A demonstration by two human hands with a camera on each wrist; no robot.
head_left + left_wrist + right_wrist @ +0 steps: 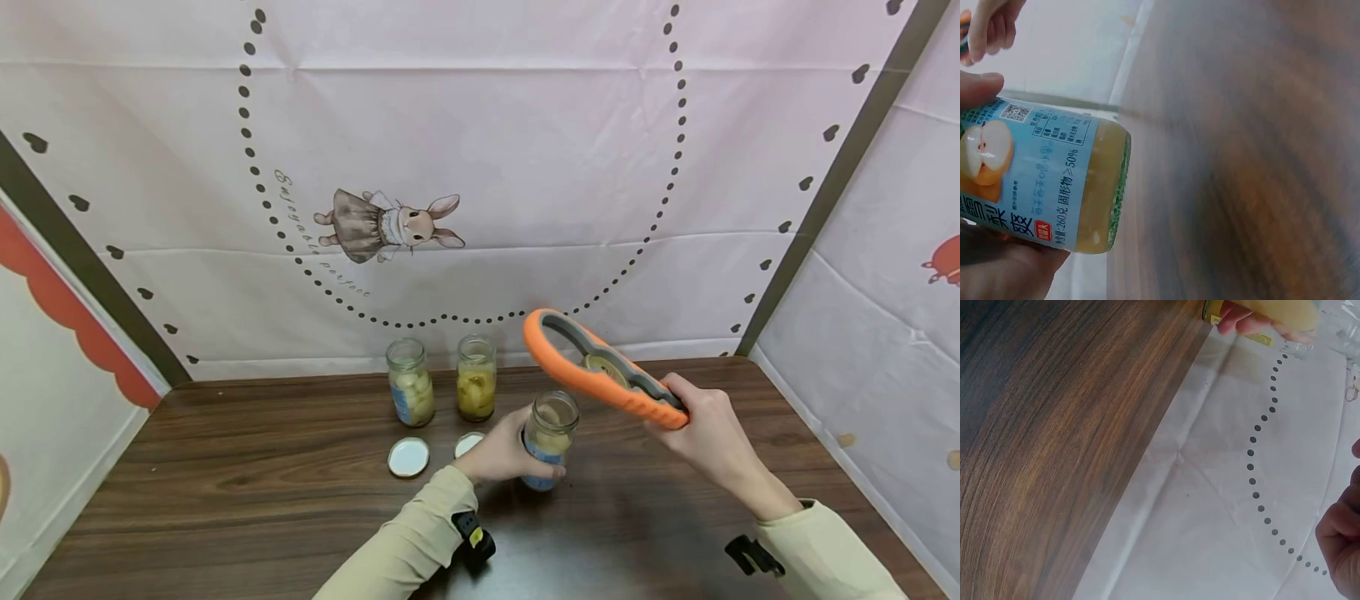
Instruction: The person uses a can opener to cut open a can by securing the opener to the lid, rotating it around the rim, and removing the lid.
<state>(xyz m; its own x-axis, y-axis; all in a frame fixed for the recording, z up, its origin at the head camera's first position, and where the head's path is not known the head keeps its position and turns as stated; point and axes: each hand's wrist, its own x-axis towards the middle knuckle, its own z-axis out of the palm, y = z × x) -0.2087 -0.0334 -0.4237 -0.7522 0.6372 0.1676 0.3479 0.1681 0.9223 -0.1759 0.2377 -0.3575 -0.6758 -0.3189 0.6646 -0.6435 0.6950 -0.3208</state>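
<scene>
My left hand (510, 450) grips a glass jar (553, 425) with a blue label. No lid is on its mouth. The left wrist view shows the pear picture on that jar's label (1029, 175) and pale contents; its base looks lifted off the table. Above and right of the jar, my right hand (708, 429) holds an orange and grey jar opener (577, 371) by its handle end. A round gold-coloured disc, like a lid, sits inside the opener's loop. In the right wrist view my right hand (1341, 540) shows curled fingers, with the opener out of frame.
Two open jars stand at the back: one with pale chunks (412, 387), the other with yellow fruit (476, 383). In front of them lie a white lid (408, 457) and another lid (467, 442), partly behind my left hand. A printed cloth (480, 167) hangs behind the wooden table (247, 483).
</scene>
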